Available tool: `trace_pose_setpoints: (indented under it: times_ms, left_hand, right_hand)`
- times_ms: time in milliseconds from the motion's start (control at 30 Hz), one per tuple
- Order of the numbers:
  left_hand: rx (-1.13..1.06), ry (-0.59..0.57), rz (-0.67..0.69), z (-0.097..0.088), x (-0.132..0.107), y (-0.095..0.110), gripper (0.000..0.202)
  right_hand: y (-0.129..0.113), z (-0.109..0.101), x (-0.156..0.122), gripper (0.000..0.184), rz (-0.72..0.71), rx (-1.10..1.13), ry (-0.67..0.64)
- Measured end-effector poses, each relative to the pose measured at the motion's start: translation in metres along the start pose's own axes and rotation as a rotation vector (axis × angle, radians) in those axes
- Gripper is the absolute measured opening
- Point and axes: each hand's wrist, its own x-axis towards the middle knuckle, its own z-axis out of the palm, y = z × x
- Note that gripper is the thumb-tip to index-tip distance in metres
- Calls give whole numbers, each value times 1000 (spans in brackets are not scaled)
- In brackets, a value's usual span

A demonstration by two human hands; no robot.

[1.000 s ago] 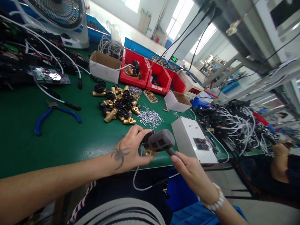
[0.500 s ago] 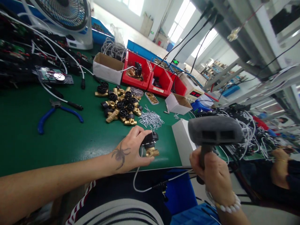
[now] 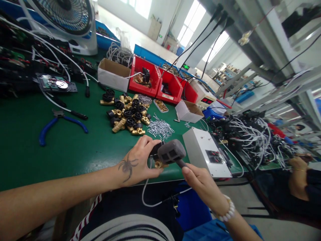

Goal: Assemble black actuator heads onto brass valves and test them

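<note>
My left hand (image 3: 141, 160) grips a brass valve (image 3: 158, 164) with a black top and a white cable, close to the bench's front edge. In my right hand (image 3: 200, 180) is the handle of a grey mallet (image 3: 172, 151). The mallet's head is over the valve's black top and hides part of it; whether they touch I cannot tell. Just beyond my left hand lies a heap of silver wire clips (image 3: 160, 127). A pile of brass valves with black caps (image 3: 129, 113) sits behind and to the left of that hand.
Blue-handled pliers (image 3: 59, 124) lie at the left. Red bins (image 3: 145, 90), a white carton (image 3: 114, 78) and a small tray of brass parts (image 3: 161, 105) stand at the back. A grey-white box (image 3: 200, 147) is to the right, near tangled white cables (image 3: 248, 137). Another person's hand (image 3: 298, 163) is far right.
My right hand has swung the mallet down and to the left, from raised at the right to over the valve. The left hand keeps its hold on the valve.
</note>
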Motion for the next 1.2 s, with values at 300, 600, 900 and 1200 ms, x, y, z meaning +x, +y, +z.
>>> trace_pose_setpoints:
  times_ms: [300, 600, 900, 1200]
  left_hand:
    - [-34, -1, 3, 0, 0, -1, 65]
    - [-27, 0, -10, -1, 0, -2, 65]
    - [-45, 7, -5, -1, 2, -2, 64]
    - [-43, -6, -14, -2, 2, -2, 64]
  right_hand:
    - [-2, 1, 1, 58, 21, 28, 24]
    - [2, 5, -1, 59, 32, 140, 37]
    - [-3, 6, 3, 61, 52, 114, 40]
    - [-2, 6, 7, 61, 39, 87, 51]
